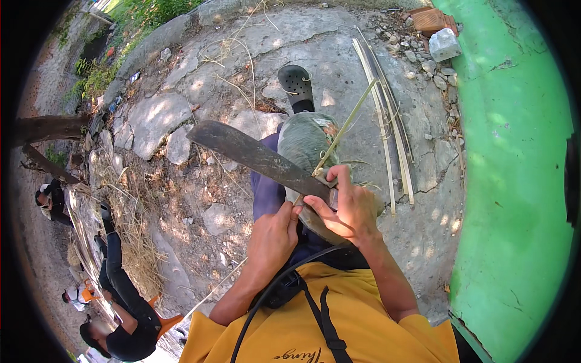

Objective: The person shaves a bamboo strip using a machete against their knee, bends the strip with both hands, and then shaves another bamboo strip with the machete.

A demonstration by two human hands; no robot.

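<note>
A broad dark machete (254, 154) slants across my lap, its tip toward the far left. My right hand (351, 212) is closed around its near end, thumb pressed forward; the handle is mostly hidden. With its fingers pinched, my left hand (272, 236) holds a thin bamboo strip (346, 128) just below the blade. The strip passes the blade and slopes up to the right, and a pale length trails toward the lower left. A grey-green cloth or sack (305, 142) covers my knee beneath the blade. A brown wooden piece (319, 227) shows under my right hand.
Long split bamboo strips (387, 127) lie on the cracked concrete to the right, near a green wall (514, 181). Rubble and a white block (445, 45) are at the far right. Straw (136, 236) and a seated person (124, 302) are on the left, with other people farther off.
</note>
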